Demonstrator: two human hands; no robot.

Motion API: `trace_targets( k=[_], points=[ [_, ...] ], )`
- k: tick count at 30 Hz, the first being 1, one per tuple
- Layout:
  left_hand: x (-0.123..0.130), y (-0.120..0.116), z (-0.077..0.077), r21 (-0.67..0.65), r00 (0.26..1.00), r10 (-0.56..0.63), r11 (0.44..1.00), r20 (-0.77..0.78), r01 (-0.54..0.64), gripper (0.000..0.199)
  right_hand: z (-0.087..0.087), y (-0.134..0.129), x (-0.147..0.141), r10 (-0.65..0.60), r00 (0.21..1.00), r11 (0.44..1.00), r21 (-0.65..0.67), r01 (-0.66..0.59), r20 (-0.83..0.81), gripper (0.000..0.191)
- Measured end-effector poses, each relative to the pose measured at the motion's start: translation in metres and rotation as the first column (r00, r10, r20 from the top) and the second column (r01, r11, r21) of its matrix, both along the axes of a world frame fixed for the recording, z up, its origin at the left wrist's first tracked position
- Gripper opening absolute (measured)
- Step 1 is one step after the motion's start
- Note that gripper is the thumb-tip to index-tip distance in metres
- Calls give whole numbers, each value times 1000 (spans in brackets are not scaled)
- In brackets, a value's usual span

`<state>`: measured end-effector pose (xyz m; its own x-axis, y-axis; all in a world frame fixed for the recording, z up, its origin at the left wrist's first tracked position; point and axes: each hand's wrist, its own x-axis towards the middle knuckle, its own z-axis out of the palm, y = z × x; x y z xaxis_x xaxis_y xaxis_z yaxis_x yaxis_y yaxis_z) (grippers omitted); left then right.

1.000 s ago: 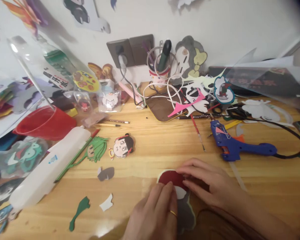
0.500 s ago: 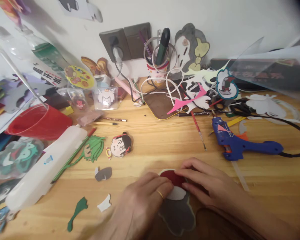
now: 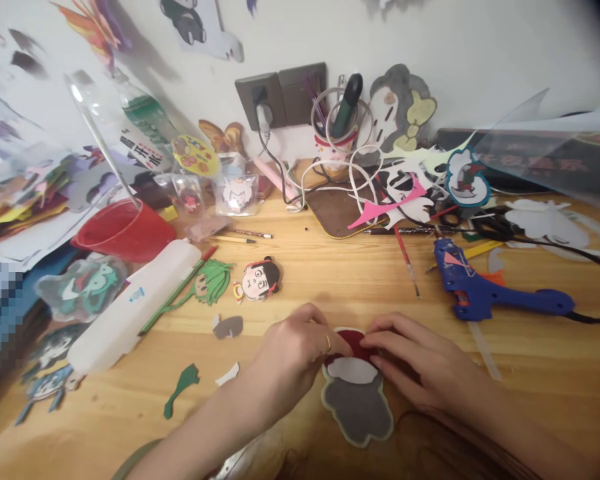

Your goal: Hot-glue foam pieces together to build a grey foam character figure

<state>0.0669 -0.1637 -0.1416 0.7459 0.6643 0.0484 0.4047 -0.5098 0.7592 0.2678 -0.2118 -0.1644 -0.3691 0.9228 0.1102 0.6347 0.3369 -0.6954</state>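
Note:
A flat cutout (image 3: pixel 359 407) of grey, white and dark red pieces with a pale edge lies on the wooden table (image 3: pixel 300 267). My left hand (image 3: pixel 300 347), a ring on one finger, bends over its upper left side, with fingertips pressed on the dark red part (image 3: pixel 353 341). My right hand (image 3: pixel 405 357) rests at its upper right edge, fingers apart and fingertips touching the red part. To the left lie a grey scrap (image 3: pixel 229 327), a green scrap (image 3: pixel 182 390) and a white scrap (image 3: pixel 229 375), the last partly hidden by my left arm.
A blue glue gun (image 3: pixel 500 293) lies at the right, its black cord trailing off. At the left are a red cup (image 3: pixel 125 233), a white case (image 3: pixel 135 307), a green pencil (image 3: pixel 177 291) and two character cutouts. Cables, paper scraps and a pen cup (image 3: pixel 335 147) stand behind.
My left hand has lifted and its fingers have moved onto the red part, baring more of the white and grey pieces. My right hand is nearly unmoved. The view has shifted left.

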Motion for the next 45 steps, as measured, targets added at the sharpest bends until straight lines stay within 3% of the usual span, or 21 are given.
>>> trace_targets(
  k=[7, 26, 36, 45],
  points=[
    [0, 5, -3, -57, 999, 27, 998, 27, -25, 28, 5, -1, -3, 15, 999, 1000, 7, -16, 31, 16],
    [0, 7, 1, -14, 1000, -15, 1000, -17, 15, 21, 14, -5, -6, -14, 988, 1000, 5, 13, 152, 21],
    [-1, 9, -2, -94, 998, -64, 994, -10, 63, 23, 17, -5, -4, 13, 986, 1000, 6, -14, 167, 19],
    [-8, 8, -1, -287, 998, -47, 956, 35, 56, 24, 16, -5, -4, 18, 971, 998, 55, -32, 240, 17]
  ],
)
